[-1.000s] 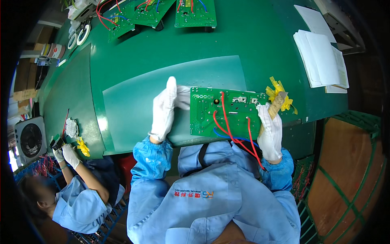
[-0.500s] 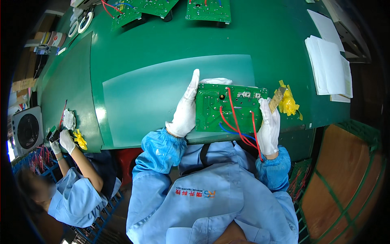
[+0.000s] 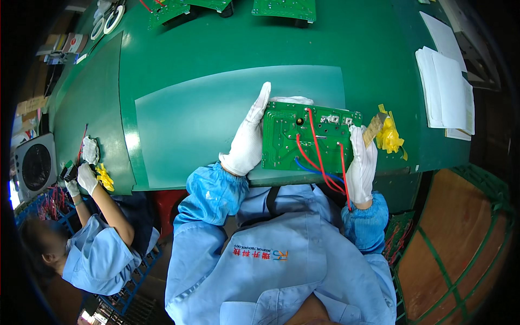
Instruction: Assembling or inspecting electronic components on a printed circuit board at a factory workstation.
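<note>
Right grip closed on right edge of green circuit board. Left hand along left edge, fingers partly hidden behind; closure cannot tell. Best held level by edges, red wires unsnagged. Board over worktop's near side. White papers right; co-worker left.

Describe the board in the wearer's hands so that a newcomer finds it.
Find the near edge of the green table. There, the white-gloved left hand and right hand hold a green board with red wires. Unlike the far boards, it is held up.
</note>
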The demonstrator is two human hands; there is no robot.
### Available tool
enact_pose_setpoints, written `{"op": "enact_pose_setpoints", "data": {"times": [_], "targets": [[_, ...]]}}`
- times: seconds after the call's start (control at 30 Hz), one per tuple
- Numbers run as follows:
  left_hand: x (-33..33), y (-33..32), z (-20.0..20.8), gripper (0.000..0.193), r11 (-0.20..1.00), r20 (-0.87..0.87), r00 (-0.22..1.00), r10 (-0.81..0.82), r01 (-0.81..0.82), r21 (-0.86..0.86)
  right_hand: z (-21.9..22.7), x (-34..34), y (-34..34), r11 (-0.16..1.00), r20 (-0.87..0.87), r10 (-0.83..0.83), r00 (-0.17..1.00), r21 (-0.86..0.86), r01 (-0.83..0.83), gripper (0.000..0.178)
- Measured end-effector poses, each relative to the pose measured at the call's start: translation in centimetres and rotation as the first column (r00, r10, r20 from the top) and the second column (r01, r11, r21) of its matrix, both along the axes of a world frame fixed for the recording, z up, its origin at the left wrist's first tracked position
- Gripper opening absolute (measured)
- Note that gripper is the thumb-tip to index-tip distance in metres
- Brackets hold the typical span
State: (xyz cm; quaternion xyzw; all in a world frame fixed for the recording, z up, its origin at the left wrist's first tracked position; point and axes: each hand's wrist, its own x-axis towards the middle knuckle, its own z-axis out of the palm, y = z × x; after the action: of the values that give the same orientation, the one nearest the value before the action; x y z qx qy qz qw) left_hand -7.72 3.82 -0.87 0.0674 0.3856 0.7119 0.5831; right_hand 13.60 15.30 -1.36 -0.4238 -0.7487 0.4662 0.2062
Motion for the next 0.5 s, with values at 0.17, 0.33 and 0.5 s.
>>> {"op": "enact_pose_setpoints", "data": {"times": [0.17, 0.33, 0.5], "targets": [[0.0, 0.3, 0.5, 0.068, 1.0, 0.11, 0.994, -0.003, 0.003, 0.0, -0.8, -0.1, -0.2, 0.994, -0.044, -0.009, 0.999, 0.111, 0.014, 0.049], [0.2, 0.6, 1.4, 0.069, 1.0, 0.094, 0.995, -0.01, 0.01, 0.0, -1.0, 0.2, 0.3, 0.952, 0.021, 0.138, 0.99, 0.273, -0.138, 0.035], [0.1, 0.6, 1.2, 0.071, 0.999, 0.137, 0.991, -0.009, 0.014, -0.034, 0.5, -0.9, 0.2, 0.992, -0.054, -0.027, 0.998, -0.121, 0.021, 0.044]]}}
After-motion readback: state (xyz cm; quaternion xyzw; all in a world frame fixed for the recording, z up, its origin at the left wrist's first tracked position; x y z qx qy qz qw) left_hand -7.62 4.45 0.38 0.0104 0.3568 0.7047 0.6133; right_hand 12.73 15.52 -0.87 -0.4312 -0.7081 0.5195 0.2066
